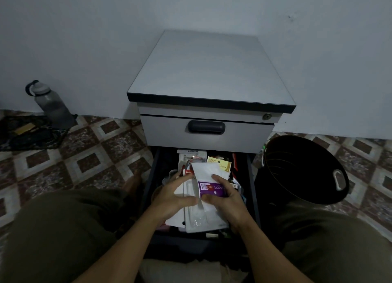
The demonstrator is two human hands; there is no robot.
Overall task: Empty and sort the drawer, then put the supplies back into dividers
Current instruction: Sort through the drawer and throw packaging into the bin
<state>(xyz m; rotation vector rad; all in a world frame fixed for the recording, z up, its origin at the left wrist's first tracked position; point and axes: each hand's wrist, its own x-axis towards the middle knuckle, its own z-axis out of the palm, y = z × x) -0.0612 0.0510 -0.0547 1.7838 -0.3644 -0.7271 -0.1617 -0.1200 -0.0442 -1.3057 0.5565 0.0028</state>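
A pale bare wall backs a grey metal pedestal cabinet with a dark-edged top [210,70], which stands on a brown-and-cream patterned tile floor [89,155]. Its upper drawer with the dark handle [169,132] is closed. The dark lower drawer [156,166] is pulled out towards my knees, crammed and not yet emptied.

What matters is the loose stack between my hands. Its long axis runs away from me, front to back of the drawer, and I have a hand on each long side. My right hand [224,200] curls round the purple printed packet [212,189] on top, thumb on its face and forefinger over its far edge against the white paper envelope [206,170]. My left hand [176,195] lies with its fingers stretched along the stack's left side and its thumb flat across the clear plastic blister pack [195,214]. I judge it is steadying rather than clutching.

A yellow card [218,162] and smaller clutter sit deeper in the drawer, beyond my fingertips.

To lift the stack clear I would raise both hands together. The round black plastic bin [297,166] is just to the right, nearer my right hand. Bare tile lies on the left, where a grey water bottle [53,104] stands by the wall, well apart
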